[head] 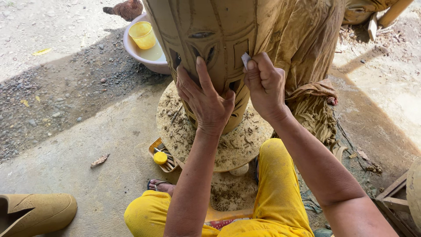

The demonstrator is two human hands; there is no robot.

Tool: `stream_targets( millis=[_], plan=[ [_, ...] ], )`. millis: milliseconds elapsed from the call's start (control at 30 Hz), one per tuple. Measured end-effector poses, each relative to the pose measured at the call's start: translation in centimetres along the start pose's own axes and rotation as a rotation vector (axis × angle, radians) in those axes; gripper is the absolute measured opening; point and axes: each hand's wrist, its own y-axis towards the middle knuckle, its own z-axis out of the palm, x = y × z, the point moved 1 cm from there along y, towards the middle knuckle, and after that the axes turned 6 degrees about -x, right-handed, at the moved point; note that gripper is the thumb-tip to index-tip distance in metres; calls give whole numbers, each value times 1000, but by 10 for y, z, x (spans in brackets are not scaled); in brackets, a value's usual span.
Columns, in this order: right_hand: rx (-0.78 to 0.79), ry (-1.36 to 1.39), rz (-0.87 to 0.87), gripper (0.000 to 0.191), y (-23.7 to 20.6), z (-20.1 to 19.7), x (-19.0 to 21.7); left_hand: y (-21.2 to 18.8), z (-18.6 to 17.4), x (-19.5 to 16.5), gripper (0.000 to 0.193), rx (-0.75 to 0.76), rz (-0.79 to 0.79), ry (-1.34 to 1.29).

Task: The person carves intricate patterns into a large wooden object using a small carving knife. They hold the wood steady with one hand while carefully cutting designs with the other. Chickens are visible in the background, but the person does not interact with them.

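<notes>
Carving step, I judge: left hand (205,100) lies flat, steadying the clay vessel (210,39); right hand (264,85), grip pinching a small blade (245,59), next needs a controlled cut.

Matt, damp-looking clay vase (219,30); crumb-strewn rough turntable (245,145); glossy plastic cup (142,35).

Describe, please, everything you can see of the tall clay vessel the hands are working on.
The clay vessel is tall, tan and looks like wet clay, with carved lines and cut-out slots in its wall. It stands upright on a round, crumb-strewn turntable; its top is out of view. The left hand lies flat against it, and the right hand pinches a small pale tool at its wall.
</notes>
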Motion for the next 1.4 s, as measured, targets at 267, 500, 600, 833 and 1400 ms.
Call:
stream_targets(
  millis=[267,500,600,833,1400],
  plan=[
    [1,2,-94,39,-5,-14,-3,-2,1,2,107,-7,-1,8],
    [182,-336,-7,47,-23,-21,17,-1,4,4,116,-4,-10,-5],
    [178,-196,160,26,-27,-27,28,-1,3,6,118,20,-12,5],
    [158,-80,302,26,-17,-25,40,1,3,4,119,10,-3,19],
    [-59,-19,168,30,-20,10,11,0,-2,-2,117,20,-18,-19]
  ],
)
